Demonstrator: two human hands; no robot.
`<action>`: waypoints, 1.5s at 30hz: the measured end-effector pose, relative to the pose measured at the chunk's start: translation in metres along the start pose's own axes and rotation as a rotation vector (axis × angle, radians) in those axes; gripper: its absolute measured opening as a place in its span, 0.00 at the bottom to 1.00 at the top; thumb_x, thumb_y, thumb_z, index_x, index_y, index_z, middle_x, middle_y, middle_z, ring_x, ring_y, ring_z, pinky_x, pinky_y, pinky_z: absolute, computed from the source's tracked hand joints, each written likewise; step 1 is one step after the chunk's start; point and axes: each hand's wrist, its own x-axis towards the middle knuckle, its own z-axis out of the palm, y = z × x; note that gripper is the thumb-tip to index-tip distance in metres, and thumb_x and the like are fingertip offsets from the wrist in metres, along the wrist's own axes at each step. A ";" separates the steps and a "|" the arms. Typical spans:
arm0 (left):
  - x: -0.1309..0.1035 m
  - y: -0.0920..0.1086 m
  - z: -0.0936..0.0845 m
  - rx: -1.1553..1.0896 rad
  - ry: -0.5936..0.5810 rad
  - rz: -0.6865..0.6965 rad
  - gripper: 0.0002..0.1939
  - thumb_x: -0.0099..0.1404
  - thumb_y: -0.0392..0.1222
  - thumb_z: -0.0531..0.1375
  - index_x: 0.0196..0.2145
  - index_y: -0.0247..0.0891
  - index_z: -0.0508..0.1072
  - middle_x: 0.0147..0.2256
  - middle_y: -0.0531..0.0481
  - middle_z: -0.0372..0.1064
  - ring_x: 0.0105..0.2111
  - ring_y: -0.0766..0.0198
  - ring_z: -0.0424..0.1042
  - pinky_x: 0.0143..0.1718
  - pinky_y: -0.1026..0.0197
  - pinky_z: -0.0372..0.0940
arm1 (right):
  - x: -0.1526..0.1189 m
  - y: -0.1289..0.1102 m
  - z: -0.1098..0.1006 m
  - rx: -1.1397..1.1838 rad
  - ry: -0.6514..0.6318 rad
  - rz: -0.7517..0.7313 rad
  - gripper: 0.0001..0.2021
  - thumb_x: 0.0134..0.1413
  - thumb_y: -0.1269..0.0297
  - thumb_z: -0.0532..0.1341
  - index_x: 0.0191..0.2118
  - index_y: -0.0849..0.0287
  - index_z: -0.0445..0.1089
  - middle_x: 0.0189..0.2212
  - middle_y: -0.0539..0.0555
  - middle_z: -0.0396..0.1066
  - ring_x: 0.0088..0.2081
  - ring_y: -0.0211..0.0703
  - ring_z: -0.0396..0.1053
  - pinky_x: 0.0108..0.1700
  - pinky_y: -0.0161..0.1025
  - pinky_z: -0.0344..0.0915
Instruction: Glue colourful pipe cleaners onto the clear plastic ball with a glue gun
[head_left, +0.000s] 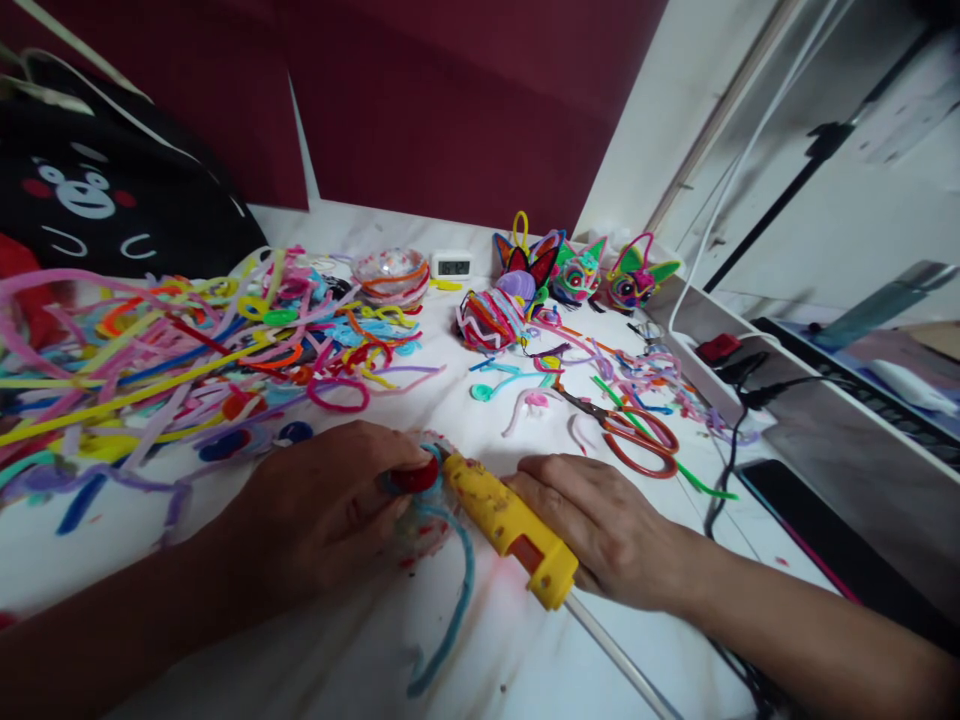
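My left hand [337,500] pinches a red round piece [416,474] ringed by a light blue pipe cleaner [465,590], whose loose end curls down over the table. Beneath these sits a clear rounded piece with coloured specks [420,535], partly hidden by my fingers. In my right hand [592,520] is a yellow glue gun [510,525], its tip close beside the blue ring; whether they touch is not clear. A glue stick [619,660] extends from the gun's rear.
Pipe cleaners [180,370] pile up at the left. Orange-handled scissors [641,440] lie right of centre, near a phone [832,540] and black cable. Behind are decorated figures [577,275], a wrapped ball [491,320], a clock [452,267] and a black bag [120,180].
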 end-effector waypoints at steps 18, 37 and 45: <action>0.002 0.001 -0.002 0.038 -0.001 0.041 0.12 0.75 0.37 0.57 0.54 0.45 0.71 0.46 0.54 0.79 0.46 0.69 0.79 0.49 0.70 0.72 | -0.008 -0.005 -0.011 0.077 -0.038 -0.022 0.16 0.78 0.70 0.49 0.46 0.72 0.72 0.36 0.64 0.77 0.36 0.48 0.77 0.40 0.43 0.77; 0.002 0.002 -0.003 0.061 -0.019 0.030 0.11 0.76 0.40 0.57 0.54 0.45 0.72 0.47 0.53 0.79 0.46 0.67 0.79 0.51 0.67 0.74 | -0.010 -0.015 -0.020 0.106 -0.087 -0.014 0.19 0.79 0.73 0.43 0.46 0.74 0.71 0.34 0.64 0.77 0.29 0.45 0.71 0.30 0.43 0.70; 0.002 0.003 -0.003 0.072 -0.013 0.038 0.11 0.75 0.39 0.58 0.54 0.45 0.72 0.47 0.52 0.80 0.45 0.65 0.80 0.48 0.65 0.76 | -0.010 -0.015 -0.021 0.080 -0.093 -0.047 0.19 0.78 0.74 0.44 0.47 0.74 0.71 0.35 0.65 0.78 0.30 0.45 0.73 0.30 0.43 0.72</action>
